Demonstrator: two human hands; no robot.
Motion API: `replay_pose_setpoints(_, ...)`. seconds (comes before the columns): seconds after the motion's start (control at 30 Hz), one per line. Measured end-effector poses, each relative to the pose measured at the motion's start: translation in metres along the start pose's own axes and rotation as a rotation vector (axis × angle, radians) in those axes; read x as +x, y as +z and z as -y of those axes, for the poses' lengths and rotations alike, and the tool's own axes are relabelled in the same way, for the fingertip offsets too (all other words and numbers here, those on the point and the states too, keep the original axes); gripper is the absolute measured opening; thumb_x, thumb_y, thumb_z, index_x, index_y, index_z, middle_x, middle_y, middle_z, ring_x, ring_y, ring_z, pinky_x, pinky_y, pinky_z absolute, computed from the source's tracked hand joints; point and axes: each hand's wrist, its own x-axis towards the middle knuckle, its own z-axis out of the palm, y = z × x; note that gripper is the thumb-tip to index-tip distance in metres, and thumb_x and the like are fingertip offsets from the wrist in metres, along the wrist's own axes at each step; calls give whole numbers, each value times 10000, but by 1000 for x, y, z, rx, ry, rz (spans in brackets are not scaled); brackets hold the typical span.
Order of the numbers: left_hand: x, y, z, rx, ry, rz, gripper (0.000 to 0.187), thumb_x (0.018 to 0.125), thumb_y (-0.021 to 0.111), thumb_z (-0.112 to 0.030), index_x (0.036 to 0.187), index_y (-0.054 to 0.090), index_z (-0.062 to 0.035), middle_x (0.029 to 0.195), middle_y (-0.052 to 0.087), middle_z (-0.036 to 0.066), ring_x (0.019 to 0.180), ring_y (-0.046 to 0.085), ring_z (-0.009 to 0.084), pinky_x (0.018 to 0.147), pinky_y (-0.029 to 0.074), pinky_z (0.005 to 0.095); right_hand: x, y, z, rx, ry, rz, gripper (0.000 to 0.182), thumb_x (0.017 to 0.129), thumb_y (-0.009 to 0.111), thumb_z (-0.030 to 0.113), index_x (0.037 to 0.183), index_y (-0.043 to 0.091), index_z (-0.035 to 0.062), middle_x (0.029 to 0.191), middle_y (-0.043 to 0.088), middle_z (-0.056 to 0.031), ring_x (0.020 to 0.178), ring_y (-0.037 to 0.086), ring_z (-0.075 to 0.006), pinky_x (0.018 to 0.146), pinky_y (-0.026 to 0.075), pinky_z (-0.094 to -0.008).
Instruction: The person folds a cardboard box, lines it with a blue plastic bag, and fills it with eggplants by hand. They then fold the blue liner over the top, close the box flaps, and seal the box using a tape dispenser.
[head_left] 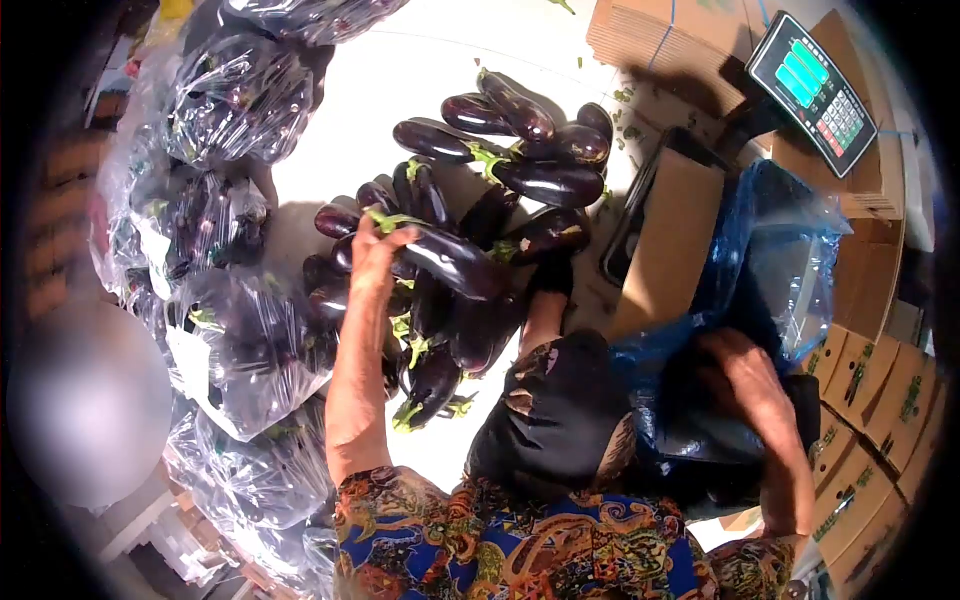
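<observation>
The left hand gripped an eggplant near its green stem end, holding it over a loose pile of eggplants on the pale floor. The right hand reached into a box lined with a blue plastic bag; its fingers were partly hidden, so whether they gripped anything could not be told. Clear bags of eggplants lay left of the pile, and a lit scale display stood beyond the lined box.
</observation>
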Motion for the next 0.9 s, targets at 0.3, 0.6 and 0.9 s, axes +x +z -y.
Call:
replay_pose_setpoints(0.3, 22, -20, 11, 1347, 373, -639, 794, 720, 736, -167, 1373, 306, -24, 1188, 553, 192, 1059, 540, 357, 930, 434, 456, 0, -28, -18, -16, 7, -199, 342, 795, 636, 44, 1129, 562, 49, 1089, 569, -210, 959, 549, -439, 822, 476, -472)
replay_pose_setpoints(0.6, 48, 187, 27, 1453, 1010, 407, 823, 645, 772, -122, 1381, 403, -117, 1313, 446, 123, 1190, 435, 313, 955, 355, 473, -3, -36, -57, -171, 202, -369, 341, 829, 622, 59, 1164, 584, 4, 1170, 553, -224, 1079, 510, -418, 929, 439, -456)
replay_pose_setpoints(0.9, 37, 179, -15, 259, -69, 717, 737, 739, 745, -419, 1304, 499, -15, 1108, 639, 122, 988, 614, 212, 873, 492, 342, -21, -50, -53, 104, 188, -474, 327, 824, 636, 85, 1142, 579, 30, 1139, 555, -202, 1046, 524, -415, 892, 445, -454)
